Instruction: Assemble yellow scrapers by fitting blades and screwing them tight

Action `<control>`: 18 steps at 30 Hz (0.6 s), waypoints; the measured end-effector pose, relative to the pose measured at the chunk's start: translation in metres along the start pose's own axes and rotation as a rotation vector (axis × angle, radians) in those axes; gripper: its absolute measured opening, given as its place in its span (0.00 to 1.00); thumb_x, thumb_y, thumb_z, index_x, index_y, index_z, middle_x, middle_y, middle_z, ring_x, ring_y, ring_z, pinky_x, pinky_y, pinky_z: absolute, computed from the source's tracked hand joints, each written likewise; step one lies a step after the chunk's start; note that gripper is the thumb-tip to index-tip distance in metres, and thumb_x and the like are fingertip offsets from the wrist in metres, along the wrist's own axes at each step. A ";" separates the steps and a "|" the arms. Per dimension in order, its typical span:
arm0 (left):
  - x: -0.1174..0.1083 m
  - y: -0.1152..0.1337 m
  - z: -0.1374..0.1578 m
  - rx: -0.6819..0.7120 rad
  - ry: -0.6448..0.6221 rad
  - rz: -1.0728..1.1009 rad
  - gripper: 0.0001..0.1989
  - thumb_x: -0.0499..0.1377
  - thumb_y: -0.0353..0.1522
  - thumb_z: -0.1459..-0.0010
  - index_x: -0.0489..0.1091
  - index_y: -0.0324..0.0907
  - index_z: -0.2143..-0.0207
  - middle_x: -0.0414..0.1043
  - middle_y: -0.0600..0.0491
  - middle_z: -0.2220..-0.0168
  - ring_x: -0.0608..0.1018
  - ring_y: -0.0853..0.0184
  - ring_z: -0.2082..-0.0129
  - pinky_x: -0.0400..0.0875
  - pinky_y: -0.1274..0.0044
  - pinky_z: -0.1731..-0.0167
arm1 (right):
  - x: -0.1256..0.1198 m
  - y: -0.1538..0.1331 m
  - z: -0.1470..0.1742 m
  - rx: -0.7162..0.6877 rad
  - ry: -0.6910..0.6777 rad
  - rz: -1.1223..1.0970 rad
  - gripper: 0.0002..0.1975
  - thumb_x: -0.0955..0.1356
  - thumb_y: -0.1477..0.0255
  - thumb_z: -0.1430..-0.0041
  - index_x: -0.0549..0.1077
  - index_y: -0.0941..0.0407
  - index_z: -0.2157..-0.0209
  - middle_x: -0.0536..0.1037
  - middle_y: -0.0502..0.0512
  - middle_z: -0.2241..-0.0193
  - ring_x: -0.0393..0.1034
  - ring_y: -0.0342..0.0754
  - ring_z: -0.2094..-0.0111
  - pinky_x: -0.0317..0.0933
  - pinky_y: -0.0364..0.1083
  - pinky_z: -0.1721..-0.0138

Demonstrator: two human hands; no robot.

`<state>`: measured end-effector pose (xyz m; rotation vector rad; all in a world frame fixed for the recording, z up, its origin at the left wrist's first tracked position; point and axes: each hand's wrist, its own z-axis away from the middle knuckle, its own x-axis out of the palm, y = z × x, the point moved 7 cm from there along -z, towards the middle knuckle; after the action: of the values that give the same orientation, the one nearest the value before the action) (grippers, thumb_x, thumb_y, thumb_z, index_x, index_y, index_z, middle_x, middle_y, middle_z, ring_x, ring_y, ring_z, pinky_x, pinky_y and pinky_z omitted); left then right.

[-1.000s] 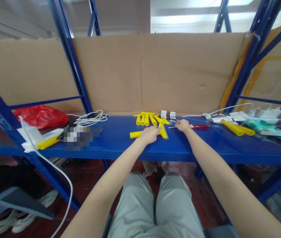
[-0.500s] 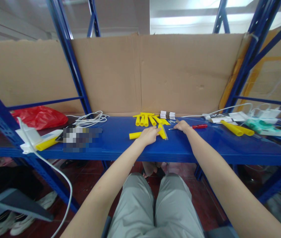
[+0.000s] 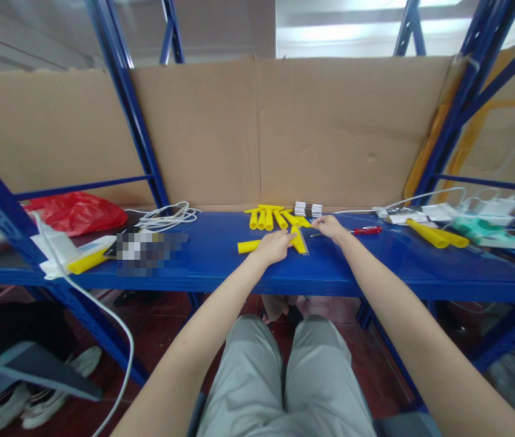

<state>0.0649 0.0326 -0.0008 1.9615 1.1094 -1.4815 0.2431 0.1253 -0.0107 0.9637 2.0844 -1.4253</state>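
My left hand (image 3: 274,246) is closed around the handle of a yellow scraper (image 3: 299,242) lying on the blue table. Its wide head, edged with a thin clear or metallic strip, points right, and the handle end sticks out on the left. To the right, my right hand (image 3: 331,227) has its fingertips pinched together low over the tabletop, by some tiny parts; whatever they hold is too small to make out. A screwdriver (image 3: 367,230) with a red handle lies beside and partly behind that hand. Several more yellow scraper pieces (image 3: 265,219) lie behind my left hand.
Small white stacks (image 3: 308,209) stand near the cardboard backboard (image 3: 321,133). On the right are two yellow tubes (image 3: 427,233) and a green-white power strip (image 3: 487,233). A coiled white cable (image 3: 170,218) and red plastic bag (image 3: 77,215) lie on the left, near blue posts (image 3: 136,121).
My right hand has moved slightly left and back, away from the screwdriver's shaft and closer to the white stacks. My left hand stays on the scraper.
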 end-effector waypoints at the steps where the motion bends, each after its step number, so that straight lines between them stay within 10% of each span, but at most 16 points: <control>1: 0.000 0.000 0.000 0.002 0.001 0.000 0.21 0.50 0.30 0.36 0.63 0.44 0.41 0.69 0.45 0.48 0.73 0.61 0.47 0.68 0.73 0.50 | 0.003 -0.009 0.003 -0.017 -0.039 -0.119 0.09 0.66 0.70 0.47 0.76 0.60 0.69 0.78 0.58 0.69 0.71 0.51 0.63 0.63 0.51 0.56; 6: -0.001 0.001 0.000 0.023 0.009 0.009 0.20 0.50 0.30 0.36 0.66 0.43 0.42 0.71 0.45 0.51 0.74 0.60 0.50 0.69 0.72 0.52 | 0.014 -0.044 0.017 -0.146 -0.167 -0.395 0.04 0.68 0.71 0.53 0.72 0.57 0.77 0.77 0.51 0.72 0.70 0.46 0.67 0.63 0.47 0.56; 18: -0.002 0.004 0.001 0.072 0.051 0.015 0.19 0.50 0.31 0.36 0.67 0.46 0.44 0.72 0.47 0.54 0.75 0.62 0.53 0.70 0.74 0.55 | 0.022 -0.053 0.020 -0.271 -0.221 -0.262 0.05 0.66 0.75 0.51 0.70 0.56 0.79 0.76 0.50 0.73 0.69 0.45 0.67 0.63 0.45 0.59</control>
<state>0.0677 0.0286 0.0001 2.0627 1.0739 -1.4908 0.1879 0.1012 -0.0003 0.4195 2.2187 -1.2571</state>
